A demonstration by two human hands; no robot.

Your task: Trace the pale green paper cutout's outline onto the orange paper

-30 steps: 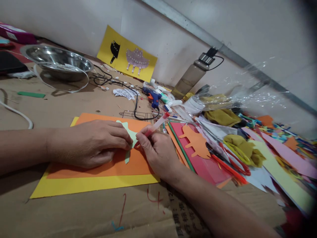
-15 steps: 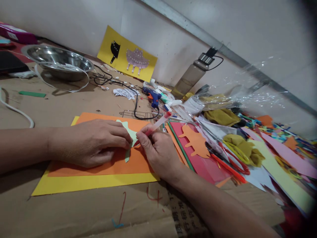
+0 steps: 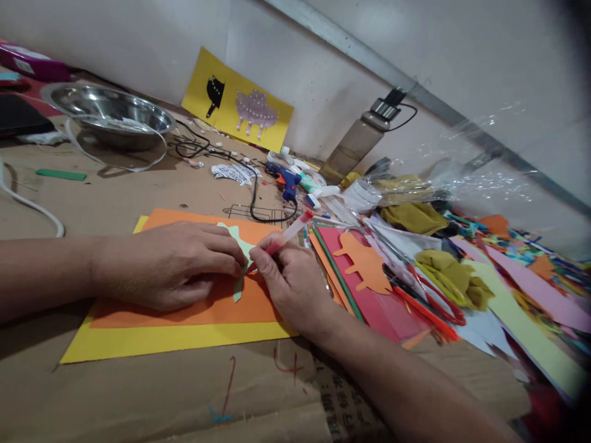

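Note:
A pale green paper cutout (image 3: 239, 237) lies on an orange sheet (image 3: 180, 315), which rests over a yellow sheet (image 3: 138, 343). My left hand (image 3: 184, 264) lies palm down across it, fingers stretched together and the fingertips pressing the cutout flat; much of the cutout is hidden beneath them. Between the thumb and fingers of my right hand (image 3: 290, 277) is a red pen (image 3: 298, 226) with a clear barrel. Its tip is down at the cutout's edge, close to my left fingertips.
To the right lie an orange paper cutout (image 3: 364, 263) on red sheets and red-handled scissors (image 3: 443, 298). Behind are a blue glue gun (image 3: 285, 179) with its black cord, a tilted bottle (image 3: 357, 141) and a yellow decorated card (image 3: 272, 126). A steel bowl (image 3: 159, 123) stands back left.
My right hand and the pen have shifted slightly left along the cutout's edge, the pen's top end a little lower. My left hand stays in place.

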